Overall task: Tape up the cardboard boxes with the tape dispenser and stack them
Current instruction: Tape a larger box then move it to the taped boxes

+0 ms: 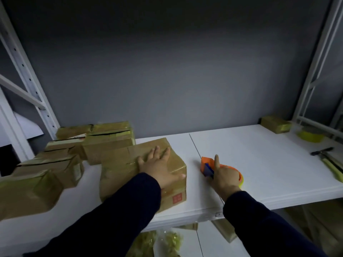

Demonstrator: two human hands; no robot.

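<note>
A brown cardboard box with a red stamp on its front sits on the white shelf. My left hand lies flat on its taped top, fingers spread, thumb over the right edge. Just right of the box, my right hand grips an orange tape dispenser resting on the shelf, the index finger stretched along its top. Its yellowish tape roll shows under the hand. Several other taped boxes are piled at the left.
One small box and a yellow tape roll sit at the back right corner. A hammer with a yellow handle lies at the right edge. White rack uprights stand on both sides. More items lie on the shelf below.
</note>
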